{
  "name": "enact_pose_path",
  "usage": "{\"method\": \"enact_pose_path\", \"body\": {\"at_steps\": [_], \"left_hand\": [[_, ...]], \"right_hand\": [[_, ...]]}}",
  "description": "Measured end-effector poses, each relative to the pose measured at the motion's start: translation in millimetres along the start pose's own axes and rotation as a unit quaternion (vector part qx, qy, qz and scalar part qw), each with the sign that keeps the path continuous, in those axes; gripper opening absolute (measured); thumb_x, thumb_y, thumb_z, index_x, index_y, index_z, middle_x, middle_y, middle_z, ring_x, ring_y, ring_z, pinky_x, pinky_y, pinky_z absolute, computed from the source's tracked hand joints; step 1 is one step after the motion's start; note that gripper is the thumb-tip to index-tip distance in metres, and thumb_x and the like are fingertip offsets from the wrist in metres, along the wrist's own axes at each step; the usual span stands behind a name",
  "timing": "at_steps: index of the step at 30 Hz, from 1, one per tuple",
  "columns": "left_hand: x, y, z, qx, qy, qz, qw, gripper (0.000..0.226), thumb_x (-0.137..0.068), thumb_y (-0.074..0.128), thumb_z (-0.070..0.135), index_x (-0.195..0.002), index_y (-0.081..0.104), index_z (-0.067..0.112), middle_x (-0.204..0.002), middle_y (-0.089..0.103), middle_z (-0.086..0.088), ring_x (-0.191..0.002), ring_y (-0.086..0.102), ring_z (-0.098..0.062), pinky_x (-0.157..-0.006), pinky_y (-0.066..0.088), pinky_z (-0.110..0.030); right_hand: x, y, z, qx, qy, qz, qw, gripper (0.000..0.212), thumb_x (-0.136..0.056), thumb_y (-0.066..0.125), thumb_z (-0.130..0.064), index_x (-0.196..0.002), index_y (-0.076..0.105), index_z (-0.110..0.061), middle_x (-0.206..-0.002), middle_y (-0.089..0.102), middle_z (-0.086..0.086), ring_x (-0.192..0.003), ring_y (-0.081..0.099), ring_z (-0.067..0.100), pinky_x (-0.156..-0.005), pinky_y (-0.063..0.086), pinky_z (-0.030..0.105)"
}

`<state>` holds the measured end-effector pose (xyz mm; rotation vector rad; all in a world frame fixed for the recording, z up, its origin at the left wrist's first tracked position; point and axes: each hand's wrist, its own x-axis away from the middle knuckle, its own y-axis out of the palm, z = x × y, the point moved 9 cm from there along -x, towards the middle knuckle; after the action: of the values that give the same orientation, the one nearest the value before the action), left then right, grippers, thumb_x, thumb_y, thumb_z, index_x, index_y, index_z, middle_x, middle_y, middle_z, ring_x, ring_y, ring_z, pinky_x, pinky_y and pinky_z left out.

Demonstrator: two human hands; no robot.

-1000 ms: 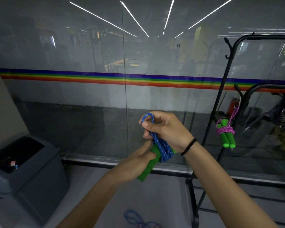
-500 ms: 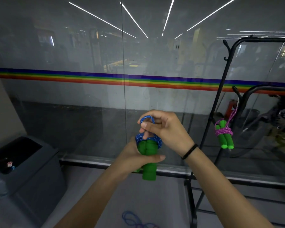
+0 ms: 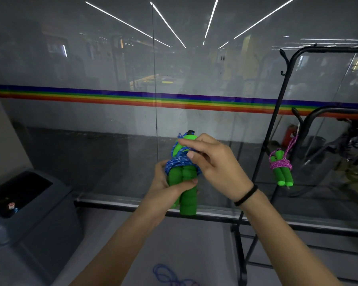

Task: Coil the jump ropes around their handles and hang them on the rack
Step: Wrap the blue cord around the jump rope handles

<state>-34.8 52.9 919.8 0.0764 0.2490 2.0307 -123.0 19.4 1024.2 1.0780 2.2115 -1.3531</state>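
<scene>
Holding the green handles (image 3: 187,195) upright at centre frame in the left grip (image 3: 163,190), fingers curled round their lower half. Pinching the blue rope (image 3: 179,162) with the right grip (image 3: 213,162), thumb and forefinger clamped on a strand near the handle tops (rope coiled round the upper half, black cap poking out above). Seeing a second pair, bound in pink rope (image 3: 281,165), hanging on the black rack (image 3: 274,124) at right of frame. Noting loose rope (image 3: 167,274) lying on the floor at bottom centre, grey bin (image 3: 39,219) at lower left.
</scene>
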Motion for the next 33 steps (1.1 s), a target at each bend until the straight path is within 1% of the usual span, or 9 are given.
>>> {"method": "enact_pose_path", "body": {"at_steps": [4, 8, 11, 14, 18, 23, 25, 28, 33], "left_hand": [[0.9, -1.0, 8.9, -0.044, 0.040, 0.029, 0.998, 0.061, -0.074, 0.073, 0.003, -0.117, 0.035, 0.022, -0.109, 0.063, -0.009, -0.091, 0.067, -0.019, -0.072, 0.055, -0.028], [3.4, 2.3, 17.2, -0.066, 0.051, 0.037, 0.996, 0.058, -0.078, 0.069, 0.003, -0.117, 0.031, 0.019, -0.095, 0.062, 0.001, -0.079, 0.063, -0.004, -0.065, 0.054, -0.016], [5.3, 1.9, 19.8, -0.074, 0.050, 0.044, 0.995, 0.048, -0.083, 0.063, 0.003, -0.114, 0.030, 0.019, -0.092, 0.060, 0.002, -0.076, 0.061, -0.001, -0.062, 0.052, -0.015], [6.6, 0.7, 20.4, -0.058, 0.039, 0.054, 0.996, 0.040, -0.086, 0.058, 0.003, -0.112, 0.030, 0.017, -0.091, 0.058, 0.001, -0.075, 0.059, -0.001, -0.057, 0.050, -0.012], [6.9, -2.8, 20.4, -0.046, 0.026, 0.073, 0.996, 0.032, -0.091, 0.050, 0.008, -0.114, 0.030, 0.016, -0.098, 0.056, -0.003, -0.089, 0.058, -0.013, -0.078, 0.051, -0.031], [6.2, -7.3, 23.3, -0.057, 0.036, 0.094, 0.993, 0.026, -0.096, 0.042, 0.018, -0.118, 0.028, 0.015, -0.098, 0.054, 0.002, -0.098, 0.056, -0.015, -0.087, 0.050, -0.038], [7.5, -4.5, 22.5, -0.069, 0.042, 0.092, 0.992, 0.024, -0.097, 0.042, 0.017, -0.116, 0.028, 0.015, -0.094, 0.052, 0.005, -0.090, 0.056, -0.008, -0.082, 0.051, -0.029], [9.2, 1.1, 23.4, -0.096, 0.066, 0.089, 0.989, 0.023, -0.097, 0.041, 0.012, -0.115, 0.027, 0.012, -0.089, 0.049, 0.009, -0.077, 0.051, 0.002, -0.061, 0.045, -0.006], [9.0, 5.5, 26.5, -0.105, 0.091, 0.079, 0.987, 0.023, -0.097, 0.040, 0.009, -0.114, 0.025, 0.015, -0.087, 0.050, 0.009, -0.066, 0.056, 0.008, -0.053, 0.042, -0.001]], "right_hand": [[3.5, -13.6, -3.5, 0.036, -0.015, 0.106, 0.994, 0.018, -0.079, 0.069, -0.008, -0.096, 0.069, -0.013, -0.084, 0.065, 0.000, -0.073, 0.058, 0.002, -0.073, 0.047, 0.011], [11.7, -13.3, -12.8, 0.093, -0.085, 0.192, 0.973, 0.004, -0.076, 0.070, -0.004, -0.079, 0.069, -0.006, -0.080, 0.066, 0.007, -0.075, 0.060, 0.011, -0.073, 0.047, 0.013], [17.1, -9.0, -10.6, 0.107, -0.113, 0.206, 0.966, 0.006, -0.079, 0.068, -0.006, -0.081, 0.072, -0.002, -0.084, 0.065, 0.010, -0.079, 0.062, 0.022, -0.075, 0.050, 0.024], [21.4, -2.2, -5.9, 0.118, -0.118, 0.197, 0.966, 0.012, -0.082, 0.064, -0.006, -0.090, 0.071, -0.001, -0.091, 0.065, 0.012, -0.085, 0.061, 0.022, -0.081, 0.049, 0.020], [27.4, 8.7, -1.1, 0.123, -0.119, 0.158, 0.972, 0.025, -0.089, 0.054, -0.007, -0.111, 0.065, 0.000, -0.109, 0.062, 0.013, -0.094, 0.052, 0.018, -0.089, 0.043, 0.017], [32.8, 15.6, 0.9, 0.108, -0.124, 0.116, 0.980, 0.034, -0.089, 0.049, -0.007, -0.122, 0.056, 0.002, -0.118, 0.053, 0.016, -0.100, 0.047, 0.015, -0.095, 0.040, 0.016], [34.3, 7.4, 3.7, 0.088, -0.114, 0.156, 0.977, 0.031, -0.087, 0.051, -0.005, -0.115, 0.062, 0.000, -0.106, 0.055, 0.017, -0.097, 0.048, 0.010, -0.091, 0.042, 0.010], [36.5, -5.0, 9.0, 0.058, -0.101, 0.207, 0.971, 0.024, -0.083, 0.062, -0.003, -0.105, 0.069, -0.005, -0.094, 0.059, 0.014, -0.089, 0.054, 0.007, -0.082, 0.048, 0.012], [38.0, -10.5, 5.9, 0.045, -0.097, 0.210, 0.972, 0.022, -0.082, 0.064, -0.010, -0.103, 0.070, -0.006, -0.087, 0.061, 0.009, -0.082, 0.053, 0.001, -0.078, 0.045, 0.006]]}}
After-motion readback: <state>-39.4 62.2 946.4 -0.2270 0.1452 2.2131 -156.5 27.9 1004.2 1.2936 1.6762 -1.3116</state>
